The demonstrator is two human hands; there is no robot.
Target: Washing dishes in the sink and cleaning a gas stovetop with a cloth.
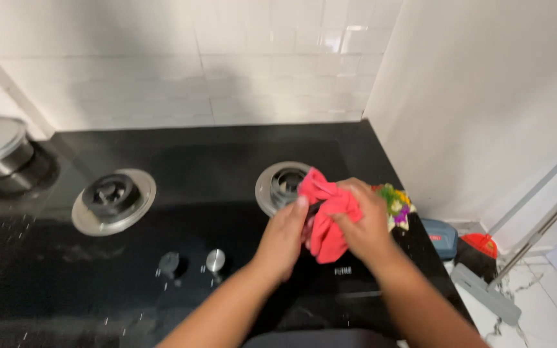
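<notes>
Both hands, left hand [283, 233] and right hand [363, 222], grip a crumpled pink cloth [325, 216] above the black glass tabletop's right edge, beside the round steel burner [282, 185]. A loose fold could likely snag on that burner or knock the multicoloured scrubber [396, 205] off the edge.

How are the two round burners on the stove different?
The left burner shows whole and bare, while the right burner is partly hidden by the pink cloth that the left hand and right hand hold over it. Both have a silver ring around a dark middle and sit in the black glass stove top.
</notes>
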